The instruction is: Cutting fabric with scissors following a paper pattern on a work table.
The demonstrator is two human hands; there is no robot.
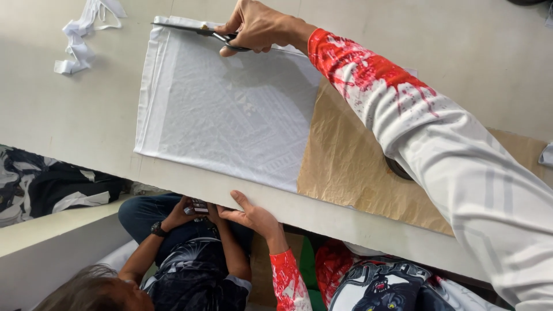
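On the pale worktable (52,109), a cut along the far edge of white patterned fabric (230,115) is in hand.

The fabric lies flat, its right part over a sheet of brown paper (345,167), its near edge close to the table's front. Black-handled scissors (199,31) sit along the far hem, blades pointing left and nearly closed. The right hand (259,26) has its fingers closed through the scissor handles. The left hand (250,216) rests at the table's front edge, fingers loosely extended, holding nothing. Judgement: trimming is partway; the next stroke calls for opening the blades and keeping the cloth flat. White offcut strips (83,31) lie far left. Another person (178,253) sits below the table, holding a small device.
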